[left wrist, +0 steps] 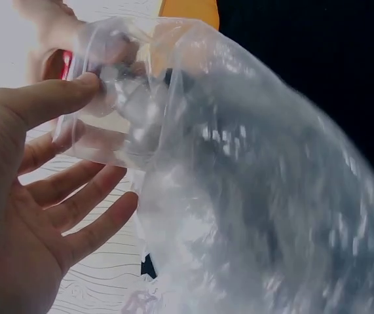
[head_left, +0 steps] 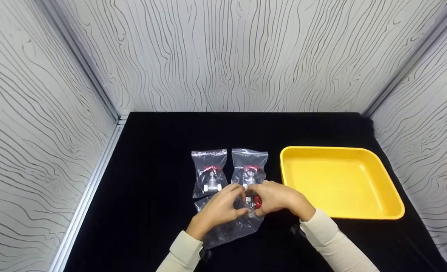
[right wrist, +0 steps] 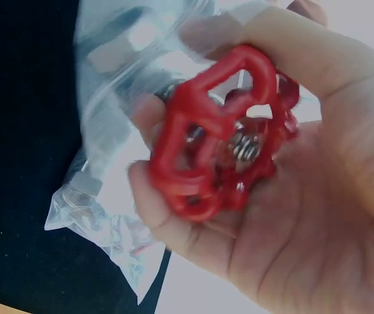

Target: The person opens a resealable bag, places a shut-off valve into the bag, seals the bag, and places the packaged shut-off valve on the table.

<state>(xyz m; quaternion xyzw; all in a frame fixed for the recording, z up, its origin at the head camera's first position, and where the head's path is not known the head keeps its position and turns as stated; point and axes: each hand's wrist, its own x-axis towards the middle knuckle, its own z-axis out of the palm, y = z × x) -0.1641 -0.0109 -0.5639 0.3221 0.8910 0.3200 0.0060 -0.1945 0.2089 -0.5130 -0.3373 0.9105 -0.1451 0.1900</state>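
My right hand (head_left: 278, 198) holds a gate valve with a red handwheel (right wrist: 185, 101) and a metal body, its fingers curled around the wheel. My left hand (head_left: 223, 206) holds the mouth of a clear plastic bag (left wrist: 239, 170). In the left wrist view its thumb lies on the near side of the film and its index finger behind it, while the other fingers spread loosely. The valve's metal body appears at the bag's mouth, blurred through the film; how deep it sits I cannot tell. Both hands meet low in the centre of the head view.
Two clear zip bags, a left one (head_left: 211, 181) and a right one (head_left: 250, 160), lie just beyond my hands, each with a red-wheeled valve inside. A yellow tray (head_left: 336, 215) stands at the right on the black tabletop (head_left: 155, 170). Patterned white panels (head_left: 223, 56) enclose the table.
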